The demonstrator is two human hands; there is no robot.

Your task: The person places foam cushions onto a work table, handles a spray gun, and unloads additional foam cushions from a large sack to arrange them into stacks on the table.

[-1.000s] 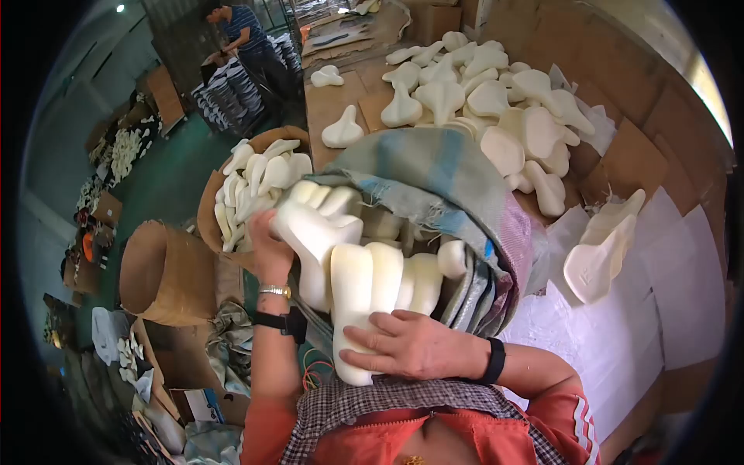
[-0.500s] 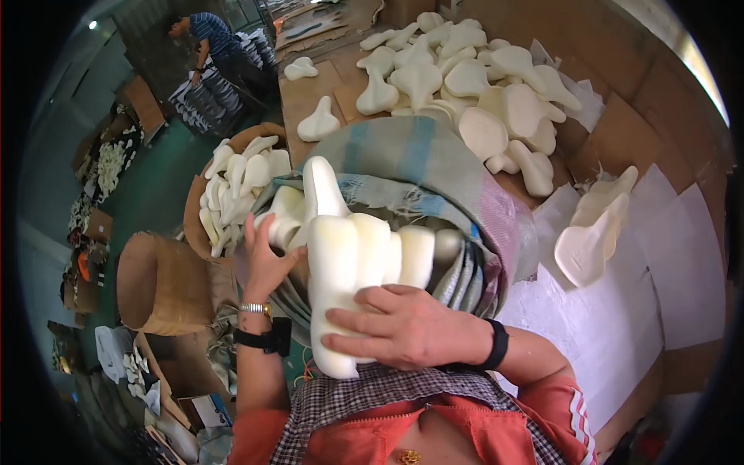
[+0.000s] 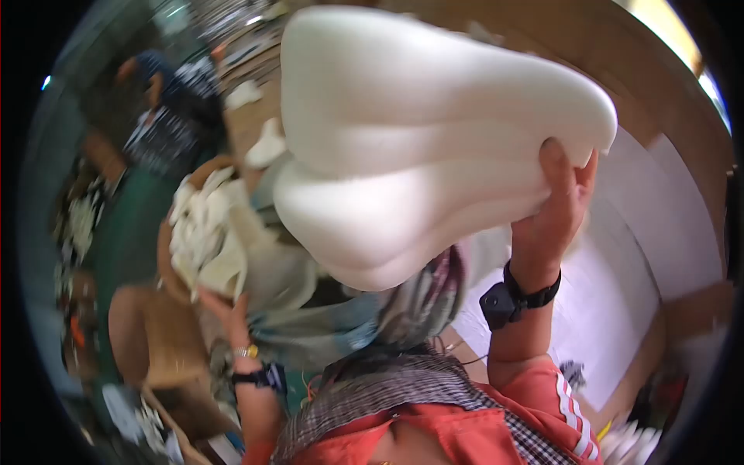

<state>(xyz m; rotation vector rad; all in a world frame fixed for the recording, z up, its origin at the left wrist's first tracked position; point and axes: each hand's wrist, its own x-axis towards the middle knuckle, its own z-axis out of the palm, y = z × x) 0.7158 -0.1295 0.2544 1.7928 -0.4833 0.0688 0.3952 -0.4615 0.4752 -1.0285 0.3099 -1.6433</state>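
A nested stack of white foam bicycle saddle pads is raised close to the camera, lying sideways. My right hand grips its narrow end, thumb on the near side; the other fingers are partly hidden behind the stack. Lower left, my left hand pinches the lower edge of another cream saddle pad, slightly blurred. Below the raised stack lies a woven sack with blue stripes, its mouth largely covered. More pale foam shows beside the left hand at the sack.
At left stands a round carton of saddle pads, with an open cardboard tube below it. Single pads lie on the cardboard-covered table. White sheets lie at right. Another person bends over dark bundles at the back left.
The right hand has lifted the pad stack from the sack, up and right towards the camera, turning it sideways. The left hand has moved down and left onto another pad. The sack's mouth has sagged.
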